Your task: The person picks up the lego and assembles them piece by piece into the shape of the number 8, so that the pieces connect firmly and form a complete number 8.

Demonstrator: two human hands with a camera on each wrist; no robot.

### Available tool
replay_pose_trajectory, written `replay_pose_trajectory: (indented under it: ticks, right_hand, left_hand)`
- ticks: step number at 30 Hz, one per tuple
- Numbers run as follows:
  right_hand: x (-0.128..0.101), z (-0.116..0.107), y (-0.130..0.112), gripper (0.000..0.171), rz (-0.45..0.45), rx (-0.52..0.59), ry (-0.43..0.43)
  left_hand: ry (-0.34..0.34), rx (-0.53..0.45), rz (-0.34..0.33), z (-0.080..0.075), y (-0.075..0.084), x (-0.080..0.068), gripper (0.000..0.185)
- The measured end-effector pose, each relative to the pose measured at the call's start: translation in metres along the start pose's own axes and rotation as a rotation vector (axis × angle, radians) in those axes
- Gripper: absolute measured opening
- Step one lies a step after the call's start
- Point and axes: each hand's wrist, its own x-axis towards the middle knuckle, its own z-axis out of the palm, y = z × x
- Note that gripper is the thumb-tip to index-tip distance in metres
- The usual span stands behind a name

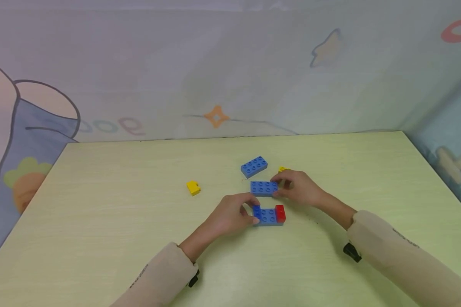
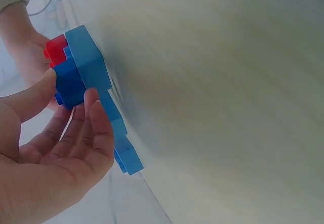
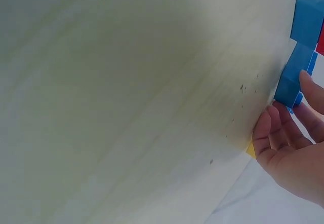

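The right hand pinches a light-blue oblong plastic brick, its long axis running leftward just beyond the left hand, which pinches a dark-blue plastic block.

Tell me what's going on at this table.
A person's left hand pinches the dark blue brick at the left end of the front blue brick; a red brick sits on its right end. The right hand grips the middle blue brick by its right end. The back blue brick and a yellow brick lie loose; another yellow piece is partly hidden behind the right hand.
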Motion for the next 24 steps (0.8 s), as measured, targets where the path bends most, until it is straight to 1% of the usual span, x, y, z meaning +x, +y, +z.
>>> replay_pose_trajectory:
  ticks: [6,10,14,18,24]
  right_hand:
    - [-0.010,-0.006,-0.002,0.031,-0.014,0.003,0.028]
    - [-0.019,-0.014,-0.009,0.032,-0.032,0.024,0.066]
    - [-0.030,-0.022,-0.017,0.031,-0.047,0.037,0.083]
    - [-0.040,-0.026,-0.021,0.030,-0.074,0.058,0.074]
    - [-0.050,-0.021,-0.021,0.031,-0.114,0.100,0.012]
  left_hand:
    - [-0.001,-0.002,-0.007,0.000,0.001,0.000,0.029]
    - [0.000,-0.001,-0.007,0.000,0.002,-0.001,0.029]
    - [0.001,0.000,-0.002,-0.001,0.003,-0.001,0.029]
    - [0.005,-0.001,-0.007,-0.001,0.002,-0.001,0.030]
    - [0.005,0.002,-0.011,0.000,0.003,-0.001,0.033]
